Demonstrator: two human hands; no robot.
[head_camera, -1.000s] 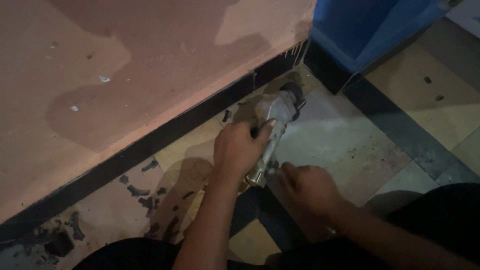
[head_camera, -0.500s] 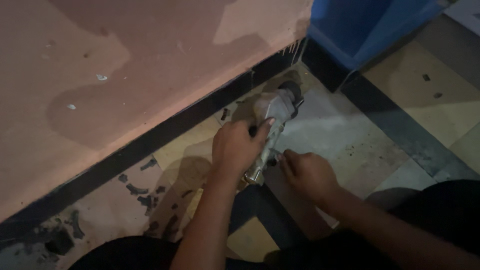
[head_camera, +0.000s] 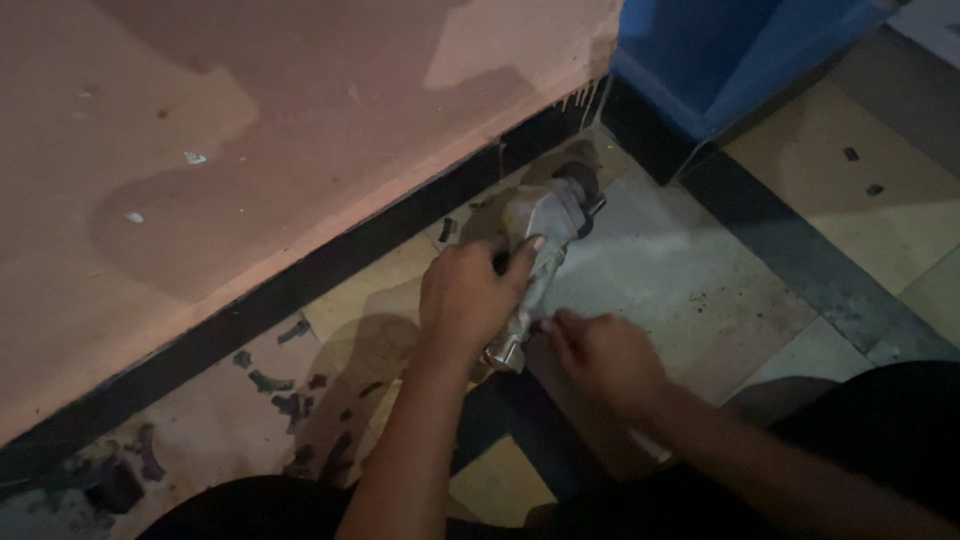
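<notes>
Renovation site: paint-stained tiled floor (head_camera: 700, 290), pink wall (head_camera: 250, 130).

Tiled floor (head_camera: 800, 210), beige and grey squares divided by dark bands, its grey central tile speckled with dirt; a black skirting strip (head_camera: 330, 265) runs along the foot of the pink wall (head_camera: 250, 130), with dark fragments (head_camera: 285, 380) scattered on the pale tile beside it. A grey angle grinder (head_camera: 545, 235) lies on the floor near the skirting; a blue bin (head_camera: 720, 60) stands at the wall's corner.
</notes>
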